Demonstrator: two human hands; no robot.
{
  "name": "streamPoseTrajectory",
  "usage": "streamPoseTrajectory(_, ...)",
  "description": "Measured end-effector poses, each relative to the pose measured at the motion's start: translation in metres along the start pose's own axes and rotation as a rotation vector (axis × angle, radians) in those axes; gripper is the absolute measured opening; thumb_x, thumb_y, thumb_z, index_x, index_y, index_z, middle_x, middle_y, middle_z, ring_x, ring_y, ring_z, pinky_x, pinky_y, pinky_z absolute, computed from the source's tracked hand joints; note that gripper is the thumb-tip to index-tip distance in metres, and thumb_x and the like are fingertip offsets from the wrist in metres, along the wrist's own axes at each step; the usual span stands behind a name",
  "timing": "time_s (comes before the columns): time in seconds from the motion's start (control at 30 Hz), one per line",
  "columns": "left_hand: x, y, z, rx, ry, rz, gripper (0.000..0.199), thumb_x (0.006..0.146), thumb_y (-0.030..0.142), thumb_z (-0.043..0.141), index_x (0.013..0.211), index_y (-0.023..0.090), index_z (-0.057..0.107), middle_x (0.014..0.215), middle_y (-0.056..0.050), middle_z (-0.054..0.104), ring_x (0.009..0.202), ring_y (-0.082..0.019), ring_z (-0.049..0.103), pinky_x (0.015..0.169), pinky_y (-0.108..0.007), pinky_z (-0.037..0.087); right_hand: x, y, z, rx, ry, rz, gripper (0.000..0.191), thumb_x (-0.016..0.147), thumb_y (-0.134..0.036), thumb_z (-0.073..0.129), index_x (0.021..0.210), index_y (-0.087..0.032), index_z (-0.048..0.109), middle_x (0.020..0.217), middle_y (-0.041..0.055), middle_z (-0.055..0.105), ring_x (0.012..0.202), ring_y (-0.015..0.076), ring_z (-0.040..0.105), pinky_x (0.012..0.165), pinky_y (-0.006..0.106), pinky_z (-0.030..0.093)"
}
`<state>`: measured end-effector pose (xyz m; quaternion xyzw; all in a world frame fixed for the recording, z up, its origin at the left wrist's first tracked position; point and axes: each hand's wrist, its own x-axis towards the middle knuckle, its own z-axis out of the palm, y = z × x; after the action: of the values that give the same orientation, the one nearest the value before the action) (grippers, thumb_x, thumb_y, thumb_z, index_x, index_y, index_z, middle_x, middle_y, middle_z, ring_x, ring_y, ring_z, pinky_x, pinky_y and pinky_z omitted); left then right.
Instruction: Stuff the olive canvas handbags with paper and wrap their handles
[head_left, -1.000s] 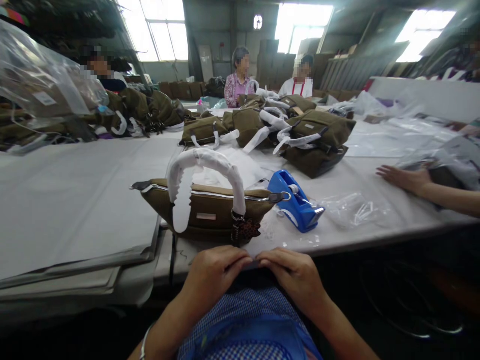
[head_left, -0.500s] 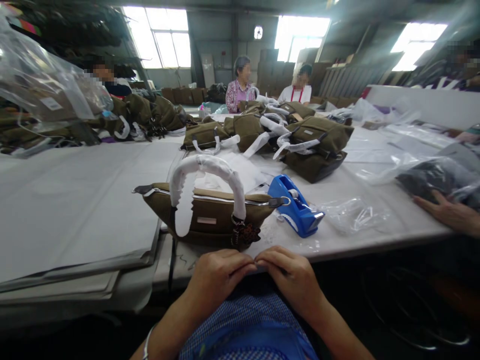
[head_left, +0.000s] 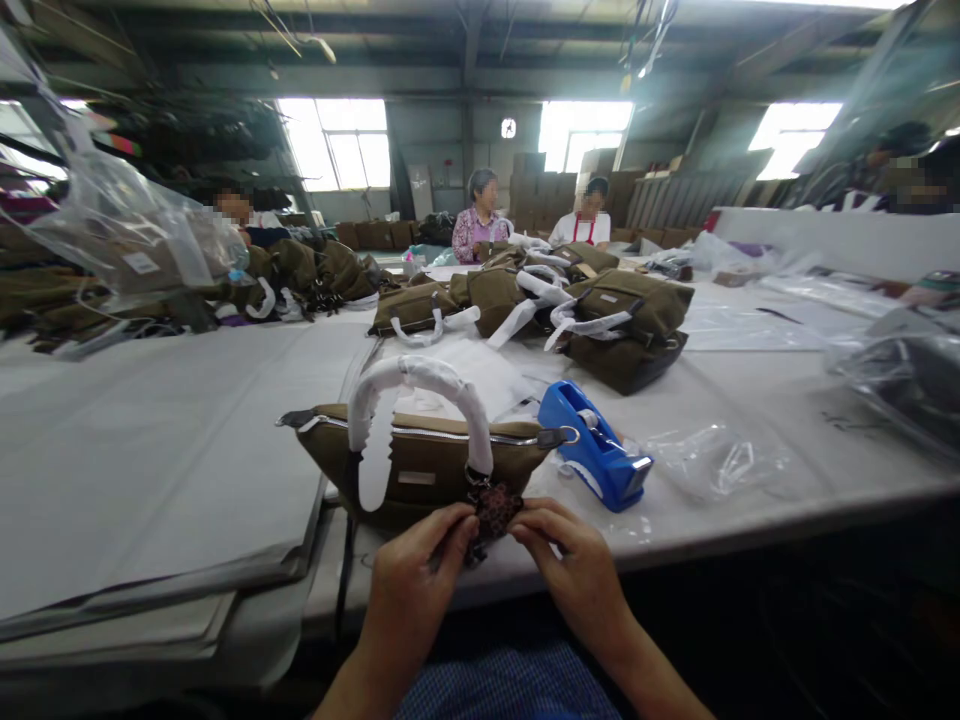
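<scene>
An olive handbag (head_left: pixel 442 460) stands upright at the table's front edge, its zipper closed and its handle (head_left: pixel 420 375) wrapped in white. From the base of the handle hangs a dark reddish-brown, flower-like bag charm (head_left: pixel 496 508). My left hand (head_left: pixel 427 560) pinches the charm's left side between thumb and fingers. On its right side, my right hand (head_left: pixel 566 550) pinches the edge in the same way. A blue tape dispenser (head_left: pixel 596 450) sits just right of the bag.
Large white sheets (head_left: pixel 150 450) are stacked on the left. Several olive bags (head_left: pixel 615 310) with wrapped handles lie piled behind. Crumpled clear plastic (head_left: pixel 720 460) is on the right, near a bagged dark item (head_left: pixel 915 380). Co-workers (head_left: pixel 480 220) are across the table.
Both my hands have moved up from the table edge and taken hold of the charm. The view has tilted up. The other person's hand at the right has left the view.
</scene>
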<state>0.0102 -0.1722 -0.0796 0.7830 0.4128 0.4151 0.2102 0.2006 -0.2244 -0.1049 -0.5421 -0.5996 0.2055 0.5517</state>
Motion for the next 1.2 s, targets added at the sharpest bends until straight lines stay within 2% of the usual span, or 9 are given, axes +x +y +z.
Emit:
streamPoseTrajectory(0.17, 0.003, 0.007, 0.001, -0.341, -0.058, -0.306, 0.028, 0.085, 0.035, 0.073, 0.109, 0.023, 0.07, 0.092, -0.001, 0.081, 0.085, -0.021, 0.079, 0.075, -0.025, 0.066, -0.003, -0.01, -0.001, 0.112, -0.108, 0.063, 0.014, 0.096, -0.024, 0.065, 0.088, -0.024, 0.077, 0.097, 0.0032, 0.075, 0.093, 0.0183, 0.071, 0.085, 0.026, 0.055)
streamPoseTrajectory(0.27, 0.004, 0.007, 0.007, -0.517, -0.082, -0.407, 0.035, 0.079, 0.035, 0.077, 0.108, 0.02, 0.067, 0.093, -0.003, 0.08, 0.087, -0.022, 0.079, 0.075, -0.028, 0.067, -0.005, -0.011, -0.001, 0.075, -0.12, 0.032, 0.013, 0.095, -0.024, 0.066, 0.09, -0.025, 0.078, 0.103, 0.0035, 0.075, 0.098, 0.0191, 0.071, 0.09, 0.028, 0.055)
streamPoseTrajectory(0.33, 0.004, 0.005, 0.009, -0.542, -0.089, -0.437, 0.035, 0.079, 0.035, 0.077, 0.108, 0.019, 0.066, 0.094, -0.005, 0.08, 0.088, -0.023, 0.079, 0.077, -0.03, 0.067, -0.004, -0.01, -0.004, 0.001, -0.013, -0.007, 0.012, 0.095, -0.026, 0.067, 0.089, -0.026, 0.077, 0.11, 0.0042, 0.073, 0.104, 0.0203, 0.07, 0.095, 0.03, 0.055)
streamPoseTrajectory(0.43, 0.004, 0.002, 0.01, -0.51, -0.116, -0.467, 0.037, 0.08, 0.036, 0.077, 0.11, 0.018, 0.065, 0.099, -0.008, 0.079, 0.091, -0.025, 0.078, 0.081, -0.034, 0.066, 0.001, -0.009, -0.011, -0.156, 0.229, -0.074, 0.01, 0.096, -0.026, 0.066, 0.092, -0.026, 0.076, 0.114, 0.0049, 0.072, 0.108, 0.0207, 0.068, 0.099, 0.034, 0.054)
streamPoseTrajectory(0.5, 0.002, 0.001, 0.01, -0.509, -0.125, -0.478, 0.037, 0.081, 0.036, 0.076, 0.111, 0.018, 0.064, 0.101, -0.008, 0.079, 0.092, -0.025, 0.078, 0.081, -0.034, 0.066, 0.006, -0.009, -0.013, -0.244, 0.309, -0.136, 0.01, 0.096, -0.023, 0.066, 0.095, -0.026, 0.075, 0.112, 0.005, 0.072, 0.107, 0.0203, 0.068, 0.099, 0.035, 0.054)
streamPoseTrajectory(0.63, 0.001, 0.001, 0.011, -0.557, -0.124, -0.478, 0.036, 0.081, 0.036, 0.076, 0.111, 0.019, 0.064, 0.099, -0.006, 0.079, 0.091, -0.024, 0.078, 0.079, -0.032, 0.067, 0.011, -0.007, -0.01, -0.339, 0.303, -0.239, 0.01, 0.096, -0.019, 0.066, 0.096, -0.024, 0.074, 0.112, 0.0061, 0.073, 0.108, 0.0212, 0.068, 0.099, 0.037, 0.054)
streamPoseTrajectory(0.97, -0.001, -0.001, 0.012, -0.602, -0.139, -0.504, 0.042, 0.079, 0.039, 0.08, 0.112, 0.019, 0.064, 0.1, -0.007, 0.079, 0.091, -0.024, 0.078, 0.08, -0.032, 0.066, 0.012, -0.009, 0.002, -0.314, 0.262, -0.243, 0.011, 0.096, -0.017, 0.066, 0.096, -0.024, 0.074, 0.113, 0.0039, 0.074, 0.105, 0.0181, 0.07, 0.097, 0.031, 0.055)
streamPoseTrajectory(1.07, 0.0, -0.001, 0.009, -0.545, -0.127, -0.445, 0.035, 0.085, 0.043, 0.073, 0.111, 0.02, 0.067, 0.096, -0.005, 0.079, 0.085, -0.022, 0.078, 0.072, -0.028, 0.065, 0.011, -0.011, 0.003, -0.324, 0.268, -0.257, 0.011, 0.095, -0.016, 0.066, 0.098, -0.024, 0.074, 0.112, 0.0034, 0.074, 0.104, 0.0171, 0.07, 0.097, 0.029, 0.054)
streamPoseTrajectory(1.2, 0.0, -0.001, 0.006, -0.275, -0.041, -0.268, 0.026, 0.097, 0.04, 0.057, 0.105, 0.021, 0.072, 0.092, -0.004, 0.077, 0.069, -0.016, 0.073, 0.061, -0.022, 0.06, 0.01, -0.011, 0.002, -0.353, 0.287, -0.282, 0.011, 0.095, -0.016, 0.067, 0.097, -0.023, 0.074, 0.11, 0.003, 0.074, 0.103, 0.0159, 0.07, 0.098, 0.027, 0.053)
